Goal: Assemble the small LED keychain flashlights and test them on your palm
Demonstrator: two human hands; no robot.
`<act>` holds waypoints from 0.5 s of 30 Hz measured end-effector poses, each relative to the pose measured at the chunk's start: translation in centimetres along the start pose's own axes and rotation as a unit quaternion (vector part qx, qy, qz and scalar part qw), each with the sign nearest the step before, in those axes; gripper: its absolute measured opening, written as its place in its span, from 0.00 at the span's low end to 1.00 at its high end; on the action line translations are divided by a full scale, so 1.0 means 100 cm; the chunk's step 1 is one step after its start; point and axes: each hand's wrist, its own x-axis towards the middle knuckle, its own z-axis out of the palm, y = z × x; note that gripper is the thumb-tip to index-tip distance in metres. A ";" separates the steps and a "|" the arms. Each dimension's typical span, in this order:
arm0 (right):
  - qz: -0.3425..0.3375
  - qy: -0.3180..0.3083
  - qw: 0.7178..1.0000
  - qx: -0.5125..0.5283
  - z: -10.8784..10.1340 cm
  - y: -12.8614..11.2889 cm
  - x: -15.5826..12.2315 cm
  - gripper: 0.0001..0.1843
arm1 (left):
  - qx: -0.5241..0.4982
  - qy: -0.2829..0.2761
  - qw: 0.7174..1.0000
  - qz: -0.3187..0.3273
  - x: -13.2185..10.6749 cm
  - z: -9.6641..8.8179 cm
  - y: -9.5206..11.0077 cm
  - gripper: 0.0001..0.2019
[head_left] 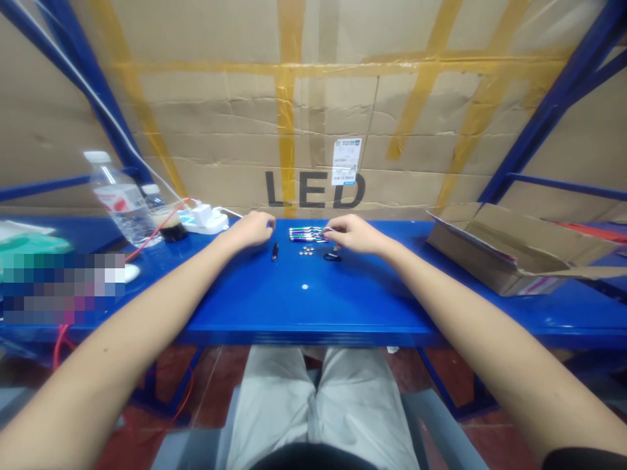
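Observation:
Several shiny tubes (306,234) in purple, green and silver lie side by side on the blue table. At their right end my right hand (358,234) is closed in a pinch; its fingertips hide most of what they grip. My left hand (253,230) rests left of the tubes, loosely curled with thumb and finger slightly apart, and nothing shows in it. Just below it lies a short black tube (275,252). A cluster of small silver discs (306,250) sits in front of the tubes, with a black cord loop (332,257) beside it. One pale disc (304,286) lies nearer.
An open cardboard box (509,258) stands on the right. At the left are a water bottle (120,199), a smaller bottle with dark liquid (169,225), a white power strip (208,224) and a red cable (159,228). A large carton (220,143) walls off the back.

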 end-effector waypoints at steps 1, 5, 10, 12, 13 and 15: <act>-0.001 0.000 1.000 -0.001 0.000 0.000 0.000 0.17 | -0.013 -0.020 0.999 -0.027 0.000 0.000 -0.001 0.12; -0.001 -0.004 1.000 -0.004 0.001 0.002 0.001 0.16 | -0.108 -0.133 0.978 -0.115 -0.003 0.000 0.005 0.06; 0.001 -0.012 1.000 -0.005 0.001 0.002 0.001 0.15 | -0.151 -0.145 0.965 -0.155 -0.004 0.001 0.014 0.04; 0.005 -0.014 1.000 -0.004 0.001 0.002 0.001 0.15 | -0.150 -0.150 0.963 -0.163 -0.002 0.004 0.011 0.03; 0.005 -0.015 1.000 -0.003 0.001 0.002 0.001 0.15 | -0.145 -0.149 0.965 -0.162 -0.001 0.006 0.008 0.03; 0.007 -0.018 1.000 0.001 0.002 0.002 0.001 0.15 | -0.122 -0.103 0.978 -0.137 0.002 0.009 0.000 0.03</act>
